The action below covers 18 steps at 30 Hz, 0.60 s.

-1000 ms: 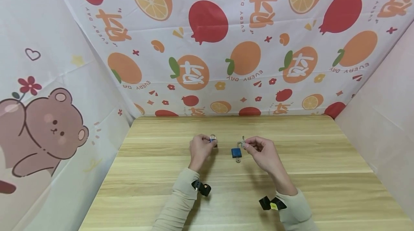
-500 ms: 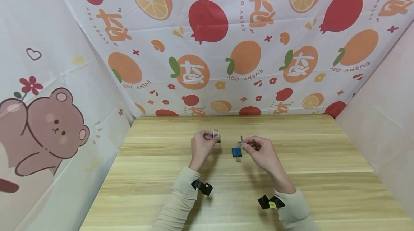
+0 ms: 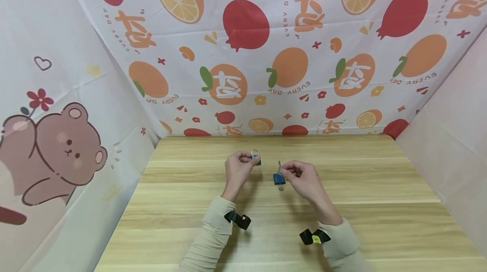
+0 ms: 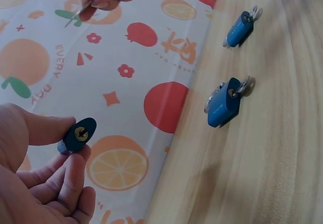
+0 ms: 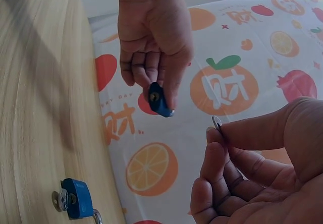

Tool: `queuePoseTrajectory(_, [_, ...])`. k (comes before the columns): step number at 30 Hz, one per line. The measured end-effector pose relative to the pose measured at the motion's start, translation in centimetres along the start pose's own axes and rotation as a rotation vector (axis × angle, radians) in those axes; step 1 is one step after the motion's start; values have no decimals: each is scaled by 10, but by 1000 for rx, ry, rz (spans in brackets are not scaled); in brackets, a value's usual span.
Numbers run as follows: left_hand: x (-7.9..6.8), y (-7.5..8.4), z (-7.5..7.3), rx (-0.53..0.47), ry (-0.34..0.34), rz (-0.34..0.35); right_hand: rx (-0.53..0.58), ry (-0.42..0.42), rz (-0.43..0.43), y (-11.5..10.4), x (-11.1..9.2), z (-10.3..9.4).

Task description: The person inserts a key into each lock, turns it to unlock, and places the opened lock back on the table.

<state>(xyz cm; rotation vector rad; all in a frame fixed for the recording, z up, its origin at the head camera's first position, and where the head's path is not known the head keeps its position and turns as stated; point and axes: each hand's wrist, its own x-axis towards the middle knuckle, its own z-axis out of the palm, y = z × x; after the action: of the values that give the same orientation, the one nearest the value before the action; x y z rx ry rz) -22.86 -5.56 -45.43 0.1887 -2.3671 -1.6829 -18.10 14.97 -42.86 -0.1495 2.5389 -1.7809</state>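
Note:
My left hand [image 3: 237, 172] pinches a small blue padlock [image 4: 76, 135] between thumb and fingers, above the table. Its brass keyhole faces the left wrist camera, and its silver shackle points away from the body in the head view. To the right, my right hand [image 3: 304, 179] pinches a small metal key [image 5: 217, 123] by thumb and fingertips, its blade [image 4: 75, 16] sticking out. The key is apart from the held padlock [image 5: 157, 100]. Below the right fingertips, a second blue padlock [image 3: 279, 179] lies on the table with a key in it; the right hand overlaps its shackle in the head view.
In the left wrist view, two blue padlocks, a nearer one [image 4: 223, 105] and a farther one [image 4: 240, 31], lie on the wood-grain table [image 3: 182, 238], each with a key in it. A fruit-print cloth [image 3: 247, 73] hangs behind the table, and pale cloth stands at both sides.
My left hand has moved slightly away from the body and right with the padlock. My right hand has shifted left with the key, now covering the shackle of the padlock on the table.

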Motion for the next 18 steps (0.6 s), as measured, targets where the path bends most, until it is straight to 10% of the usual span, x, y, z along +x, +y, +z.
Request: queuePoseTrajectory(18, [1,15,2,-197,-64,-53,38,-45,-9,3,6,14])
